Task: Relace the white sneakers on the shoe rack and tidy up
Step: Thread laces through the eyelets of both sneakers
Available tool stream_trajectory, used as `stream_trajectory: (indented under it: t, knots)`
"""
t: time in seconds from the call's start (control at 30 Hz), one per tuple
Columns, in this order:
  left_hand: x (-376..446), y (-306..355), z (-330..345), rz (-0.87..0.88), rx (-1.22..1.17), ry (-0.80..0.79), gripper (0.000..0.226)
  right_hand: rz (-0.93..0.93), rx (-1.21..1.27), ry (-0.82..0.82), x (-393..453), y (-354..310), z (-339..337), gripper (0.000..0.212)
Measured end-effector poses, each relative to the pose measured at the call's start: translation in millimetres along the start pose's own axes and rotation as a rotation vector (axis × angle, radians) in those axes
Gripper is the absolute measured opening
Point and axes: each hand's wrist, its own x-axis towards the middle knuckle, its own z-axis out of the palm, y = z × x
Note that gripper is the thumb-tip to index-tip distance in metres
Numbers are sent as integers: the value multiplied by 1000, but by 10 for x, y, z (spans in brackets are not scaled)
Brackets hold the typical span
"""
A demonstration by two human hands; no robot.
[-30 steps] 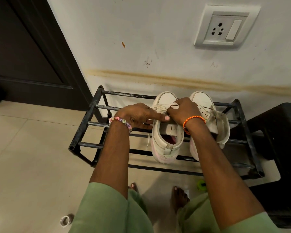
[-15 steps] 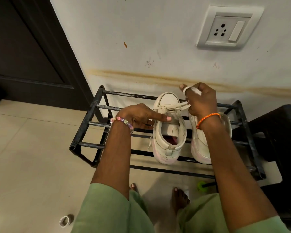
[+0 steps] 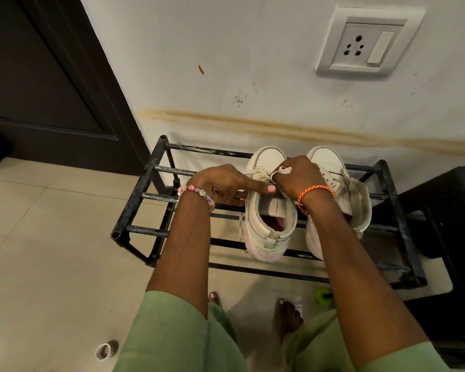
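- Left hand (image 3: 223, 185), centre frame: thumb pressed on left sneaker (image 3: 266, 210), steadying it.
- Right hand (image 3: 297, 175): clamped on lace (image 3: 281, 171), apparently drawing it taut.
- Shoe rack (image 3: 142, 183): carries both sneakers.

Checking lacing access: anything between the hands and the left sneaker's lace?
Nothing visible. The right hand already pinches the white lace over the left sneaker, and the left hand presses its forefinger on the tongue area. The right sneaker sits beside it.
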Motion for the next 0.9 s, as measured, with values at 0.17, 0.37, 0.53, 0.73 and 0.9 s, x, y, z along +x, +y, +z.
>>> stream_trajectory:
  t: [0.17,0.37,0.53,0.73,0.9]
  knots:
    - [0,2,5,-3,8,-3,78,-12,-174,-25,-61,-87,-56,35]
    - [8,4,24,-15,21,23,63,-4,-358,-44,-105,-173,-88,37]
    - [-10,-7,-6,-6,4,-6,64,-2,-5,-13,-32,-79,-110,19]
    - [2,-36,-59,1,-25,-7,61,-36,1172,-89,-47,-112,-438,16]
    - [12,-77,-98,6,-40,37,24,2,1322,-147,-37,-79,-398,17]
